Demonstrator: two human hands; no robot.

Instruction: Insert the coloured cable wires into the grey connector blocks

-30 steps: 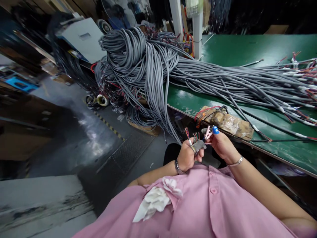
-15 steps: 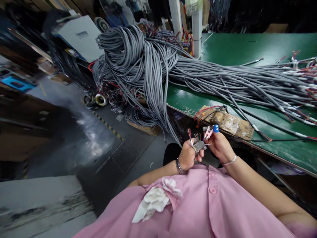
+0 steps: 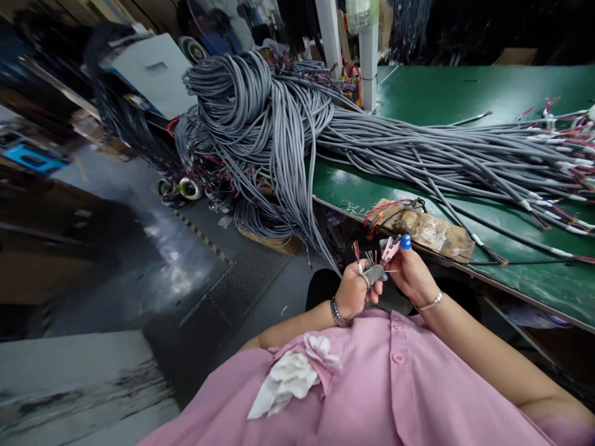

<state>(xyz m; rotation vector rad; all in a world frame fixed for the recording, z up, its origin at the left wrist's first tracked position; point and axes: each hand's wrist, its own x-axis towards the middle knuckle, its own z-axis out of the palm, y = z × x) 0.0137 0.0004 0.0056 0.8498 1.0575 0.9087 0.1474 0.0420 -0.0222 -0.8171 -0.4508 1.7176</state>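
Note:
My left hand [image 3: 357,291] is closed around a cable end whose thin coloured wires [image 3: 357,253] fan out above the fingers. A grey wrap [image 3: 374,274] covers part of its thumb or finger. To its right, my right hand [image 3: 413,272] pinches a small pink clip-like piece [image 3: 390,249]. A blue cover [image 3: 406,241] sits on the right thumb tip. One thin pale wire [image 3: 390,271] spans the gap between the hands. Just beyond them, at the bench edge, lies a worn wooden block [image 3: 432,232] with a lumpy brown mass and red and black leads on it.
A thick bundle of grey cables [image 3: 418,145] lies along the green bench [image 3: 465,93], its stripped ends at the right. Coiled grey cable [image 3: 232,90] is heaped at the left and hangs over the edge. A white post [image 3: 369,65] rises behind. A white box [image 3: 151,71] stands far left.
The right hand and pink piece have shifted very slightly. Both hands keep their hold, and the view has tilted a little.

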